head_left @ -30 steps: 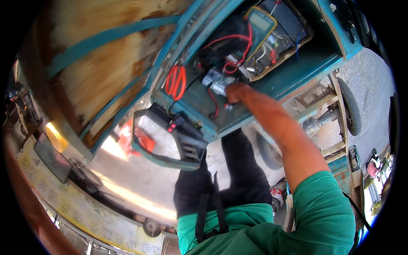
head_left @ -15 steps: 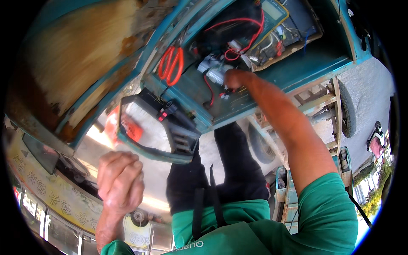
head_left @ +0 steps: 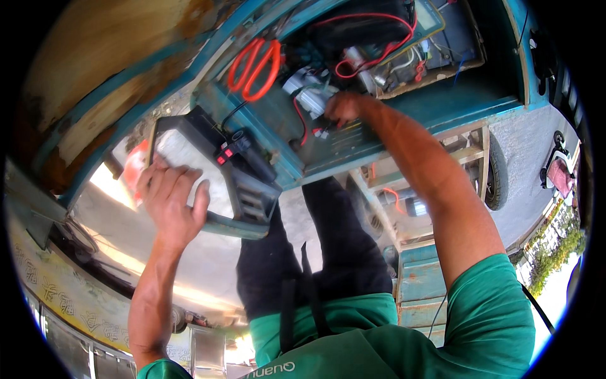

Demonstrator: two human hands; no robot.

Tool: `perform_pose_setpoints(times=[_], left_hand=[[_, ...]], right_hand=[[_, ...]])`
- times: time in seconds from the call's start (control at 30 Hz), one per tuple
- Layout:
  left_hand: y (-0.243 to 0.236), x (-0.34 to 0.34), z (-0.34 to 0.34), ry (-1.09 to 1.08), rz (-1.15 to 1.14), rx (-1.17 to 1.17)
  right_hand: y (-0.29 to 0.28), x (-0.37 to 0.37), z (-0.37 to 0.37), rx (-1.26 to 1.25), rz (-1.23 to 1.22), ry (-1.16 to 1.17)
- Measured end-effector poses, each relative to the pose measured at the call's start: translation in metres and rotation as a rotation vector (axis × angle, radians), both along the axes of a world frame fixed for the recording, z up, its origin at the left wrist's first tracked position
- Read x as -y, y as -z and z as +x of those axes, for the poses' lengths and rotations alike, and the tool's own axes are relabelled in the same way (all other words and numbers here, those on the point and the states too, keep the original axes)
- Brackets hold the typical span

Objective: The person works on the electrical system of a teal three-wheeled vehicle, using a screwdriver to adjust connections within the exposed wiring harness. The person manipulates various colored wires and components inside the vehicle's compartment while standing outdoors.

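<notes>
Right hand (head_left: pixel 344 108): inside the teal compartment (head_left: pixel 435 115), at the lower right end of the silver box (head_left: pixel 309 95). Its fingers are bent inward; whether they pinch anything cannot be told, as the back of the hand and blur hide the tips.

Left hand (head_left: pixel 173 199): at the left side of the frame (head_left: pixel 238 226), fingers loosely bent and parted, thumb standing off from them. Contact with the frame cannot be confirmed.

Silver box: lies tilted on the compartment floor, near its left end. A red wire (head_left: pixel 300 117) runs down beside it; a small white connector (head_left: pixel 322 133) lies just below the right hand.

Frame: black with a teal lower edge, outside the compartment at its lower left. A black cylinder (head_left: pixel 252 155) with red parts lies against it.

Surroundings: an orange-handled tool (head_left: pixel 255 71) stands at the compartment's left edge. A yellow-edged meter (head_left: pixel 424 28) sits at the upper right, a looped red lead (head_left: pixel 391 50) beside it. A wheel (head_left: pixel 499 170) shows at right, and a parked scooter (head_left: pixel 560 169) well beyond.
</notes>
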State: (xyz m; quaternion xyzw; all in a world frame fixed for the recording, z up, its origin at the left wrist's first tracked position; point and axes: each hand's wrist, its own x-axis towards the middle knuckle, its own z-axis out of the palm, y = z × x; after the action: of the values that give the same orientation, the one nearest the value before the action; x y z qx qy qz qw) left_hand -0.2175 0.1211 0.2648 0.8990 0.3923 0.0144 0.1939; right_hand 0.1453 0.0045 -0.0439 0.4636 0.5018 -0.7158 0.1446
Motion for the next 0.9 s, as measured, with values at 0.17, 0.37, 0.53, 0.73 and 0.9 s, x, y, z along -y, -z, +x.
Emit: perform_pose_setpoints(times=[0.17,0.37,0.53,0.73,0.9], left_hand=[[0.001,0.002,-0.008,0.003,0.026,0.043],[0.004,0.003,-0.014,0.0,0.053,0.077],[0.007,0.001,-0.016,0.016,0.072,0.112],[0.004,0.001,-0.017,0.022,0.052,0.106],[0.005,0.001,-0.017,0.029,0.056,0.11]], right_hand=[[-0.021,-0.015,-0.014,0.026,0.292,-0.552],[-0.047,-0.02,-0.019,0.193,0.171,-0.402],[-0.042,-0.012,-0.017,0.232,0.208,-0.365],[-0.092,-0.036,-0.044,0.345,0.079,-0.507],[-0.123,-0.038,-0.057,0.399,0.018,-0.557]])
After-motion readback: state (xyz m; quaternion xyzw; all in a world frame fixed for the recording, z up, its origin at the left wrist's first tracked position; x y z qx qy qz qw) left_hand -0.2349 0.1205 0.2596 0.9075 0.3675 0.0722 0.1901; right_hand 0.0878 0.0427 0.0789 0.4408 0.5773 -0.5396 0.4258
